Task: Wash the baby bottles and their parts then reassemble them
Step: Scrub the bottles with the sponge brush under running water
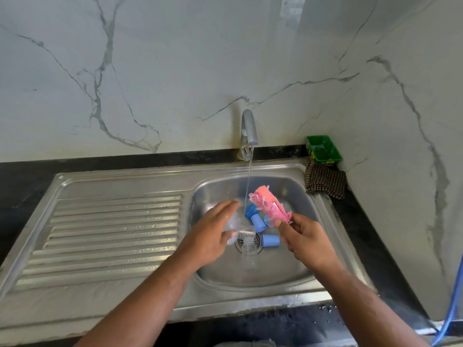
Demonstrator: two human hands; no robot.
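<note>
My left hand (213,227) holds a clear baby bottle (231,227) over the sink basin (295,194), its open end just under the running water (248,186). My right hand (304,240) grips the handle of a pink bottle brush (269,204), bristles pointing up and left toward the stream. Three blue bottle parts lie on the basin floor: a dark blue one (250,210), a light blue cap (258,222) and another light blue cap (270,240) beside the drain (248,245).
The tap (248,131) stands at the back of the sink. A ribbed steel drainboard (112,236) stretches to the left. At the back right corner sit a green tray (323,149) and a checked cloth (325,182). A blue hose (451,304) hangs at the right edge.
</note>
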